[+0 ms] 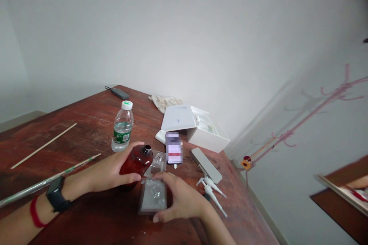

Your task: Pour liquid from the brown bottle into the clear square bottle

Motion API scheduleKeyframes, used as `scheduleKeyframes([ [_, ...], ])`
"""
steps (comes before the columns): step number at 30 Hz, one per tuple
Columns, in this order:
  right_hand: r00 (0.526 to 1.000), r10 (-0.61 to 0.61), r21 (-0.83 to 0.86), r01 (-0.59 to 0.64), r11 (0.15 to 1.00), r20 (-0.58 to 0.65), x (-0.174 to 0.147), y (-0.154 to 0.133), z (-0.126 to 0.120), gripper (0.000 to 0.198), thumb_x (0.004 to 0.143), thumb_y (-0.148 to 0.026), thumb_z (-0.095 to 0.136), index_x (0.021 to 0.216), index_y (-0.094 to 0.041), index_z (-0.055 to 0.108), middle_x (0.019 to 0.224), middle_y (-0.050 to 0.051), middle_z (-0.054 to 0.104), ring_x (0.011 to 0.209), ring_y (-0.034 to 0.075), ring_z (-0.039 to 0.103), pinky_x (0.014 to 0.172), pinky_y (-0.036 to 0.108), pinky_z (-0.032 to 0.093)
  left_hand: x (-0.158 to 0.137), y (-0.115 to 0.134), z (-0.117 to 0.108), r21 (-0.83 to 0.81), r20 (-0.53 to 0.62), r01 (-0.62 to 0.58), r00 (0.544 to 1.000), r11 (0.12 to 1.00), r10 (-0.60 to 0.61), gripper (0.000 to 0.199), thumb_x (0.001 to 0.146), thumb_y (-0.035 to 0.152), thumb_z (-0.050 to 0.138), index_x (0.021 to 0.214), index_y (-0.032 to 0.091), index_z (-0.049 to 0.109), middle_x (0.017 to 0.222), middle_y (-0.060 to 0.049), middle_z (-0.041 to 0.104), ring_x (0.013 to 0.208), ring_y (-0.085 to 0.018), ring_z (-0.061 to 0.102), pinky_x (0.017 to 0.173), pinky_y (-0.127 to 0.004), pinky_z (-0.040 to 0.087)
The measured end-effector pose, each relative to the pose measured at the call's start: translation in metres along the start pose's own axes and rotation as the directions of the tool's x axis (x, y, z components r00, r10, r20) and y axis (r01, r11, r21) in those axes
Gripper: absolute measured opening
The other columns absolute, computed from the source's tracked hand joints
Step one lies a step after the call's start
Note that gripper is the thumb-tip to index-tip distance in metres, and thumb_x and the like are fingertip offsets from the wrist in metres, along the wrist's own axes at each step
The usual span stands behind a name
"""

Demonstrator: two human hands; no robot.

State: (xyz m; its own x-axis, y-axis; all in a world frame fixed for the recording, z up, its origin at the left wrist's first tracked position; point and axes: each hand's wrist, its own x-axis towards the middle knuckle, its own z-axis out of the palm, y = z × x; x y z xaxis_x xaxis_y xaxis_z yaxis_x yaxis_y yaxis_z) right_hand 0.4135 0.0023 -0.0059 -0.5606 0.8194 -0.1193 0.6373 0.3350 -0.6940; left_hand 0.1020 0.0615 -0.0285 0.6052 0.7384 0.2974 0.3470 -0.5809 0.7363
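Note:
My left hand (116,170) is wrapped round a brown-red bottle (138,161) with a narrow, uncapped neck; its base is hidden behind the hand. Beside it, my right hand (184,197) has thumb and fingers on the right edge of a clear plastic case (151,201) with a round raised part in its top. Just behind that case lies another clear plastic piece (150,170), partly covered by the bottle. White pump heads (212,197) with long tips lie to the right of my right hand.
A water bottle (122,132) stands behind my left hand. Farther back are a phone (174,149), an open white box (211,138), a grey case (206,164), a cloth (163,102) and a dark grey device (119,93). Thin sticks (44,145) lie left. A pink coat rack (287,134) stands beyond the table.

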Motion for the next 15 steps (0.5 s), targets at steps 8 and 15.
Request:
scheduleKeyframes([
  [8,1.0,-0.01,0.027,0.01,1.0,0.005,-0.0009,-0.0006,0.0001,0.107,0.057,-0.044,0.108,0.153,-0.026,0.064,0.146,0.013,0.073,0.132,0.038,0.07,0.115,0.052,0.053,0.0009,0.0037,-0.0011,0.018,0.004,0.014,1.0,1.0,-0.014,0.091,0.097,0.064,0.075,0.166,0.025,0.031,0.164,-0.019,0.057,0.145,-0.043,0.062,0.124,-0.055,0.049],
  [15,1.0,0.004,0.002,-0.004,1.0,0.004,-0.0023,-0.0029,-0.0001,0.11,0.057,-0.045,0.108,0.155,-0.025,0.062,0.148,0.013,0.072,0.132,0.038,0.069,0.116,0.052,0.052,0.0005,0.0047,-0.0035,0.017,0.028,0.003,1.0,1.0,-0.004,0.091,0.097,0.061,0.075,0.166,0.026,0.028,0.165,-0.019,0.056,0.147,-0.043,0.06,0.123,-0.055,0.049],
])
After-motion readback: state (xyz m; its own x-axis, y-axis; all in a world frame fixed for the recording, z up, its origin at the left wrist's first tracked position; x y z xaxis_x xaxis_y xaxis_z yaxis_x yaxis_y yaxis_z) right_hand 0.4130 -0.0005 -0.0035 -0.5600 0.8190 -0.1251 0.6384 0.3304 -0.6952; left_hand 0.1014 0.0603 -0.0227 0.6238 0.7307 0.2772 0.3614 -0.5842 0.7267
